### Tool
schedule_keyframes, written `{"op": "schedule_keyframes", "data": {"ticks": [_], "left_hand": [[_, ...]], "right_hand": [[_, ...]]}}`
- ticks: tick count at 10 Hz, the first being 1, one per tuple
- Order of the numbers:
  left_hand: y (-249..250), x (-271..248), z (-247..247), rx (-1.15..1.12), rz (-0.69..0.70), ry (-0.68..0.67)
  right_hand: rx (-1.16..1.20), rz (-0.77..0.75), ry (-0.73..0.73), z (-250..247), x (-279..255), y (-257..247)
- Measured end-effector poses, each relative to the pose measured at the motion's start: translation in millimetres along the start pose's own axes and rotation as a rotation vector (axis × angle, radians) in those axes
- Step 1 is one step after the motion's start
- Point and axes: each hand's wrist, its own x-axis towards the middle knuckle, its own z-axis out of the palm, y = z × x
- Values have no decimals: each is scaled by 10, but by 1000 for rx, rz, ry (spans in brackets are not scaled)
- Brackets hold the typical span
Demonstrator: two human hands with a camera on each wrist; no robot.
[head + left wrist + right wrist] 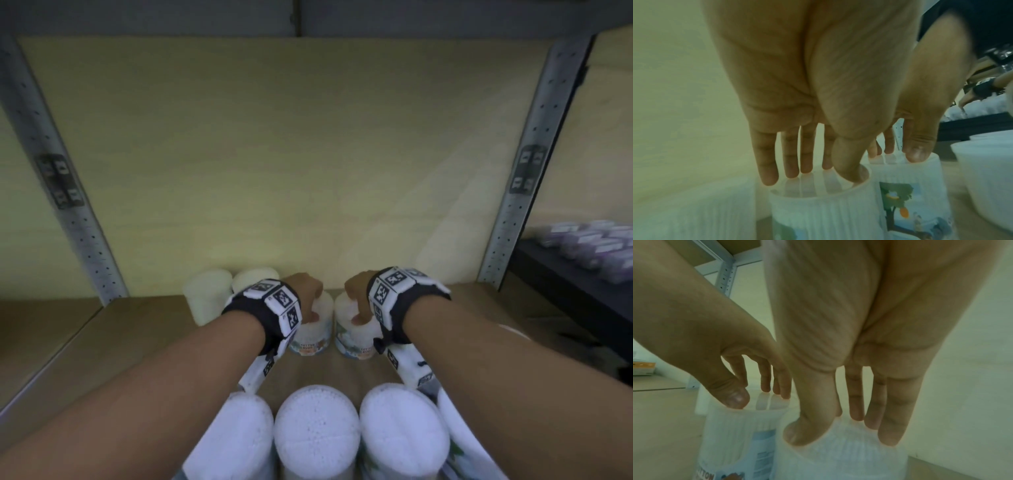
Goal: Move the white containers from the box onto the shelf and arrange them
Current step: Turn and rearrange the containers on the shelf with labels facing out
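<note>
Left hand [305, 291] and right hand [359, 291] each gripped a "COTTON BUDS" container top, left container [313, 337]; right container [356, 342]; both on the shelf [144, 329].

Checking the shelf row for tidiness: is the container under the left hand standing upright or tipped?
Upright. The left cotton bud container stands on the shelf with its top facing up, left hand holding its rim from above.

The white containers [317, 329] are seen to be of translucent, smooth plastic with glossy printed paper labels. The shelf [85, 329] board appears as matt brown wood, its uprights [51, 161] as perforated grey metal, dull in finish.
</note>
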Motion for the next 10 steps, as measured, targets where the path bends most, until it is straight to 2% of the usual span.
{"op": "schedule_keyframes", "data": {"ticks": [1,2,3,4,6,7,8,9,10], "left_hand": [[90,-164,8,6,8,-22],[144,-312,39,-19,20,-6],[162,-440,106,-58,32,27],[181,-542,171,-72,20,27],[245,-707,242,-65,-5,37],[273,-755,260,-73,-22,26],[294,-803,262,-95,-34,12],[296,-838,262,-103,-28,10],[281,-846,263,-129,-25,14]], "right_hand": [[39,-25,49,150,10,-15],[41,-147,93,319,106,-46],[56,-190,87,408,63,-25],[122,-169,15,413,45,-48],[84,-201,45,651,163,-65],[94,-187,14,1018,1001,9],[56,-195,100,1172,1220,13],[32,-157,157,1062,825,20],[92,-136,101,1042,725,63]]}}
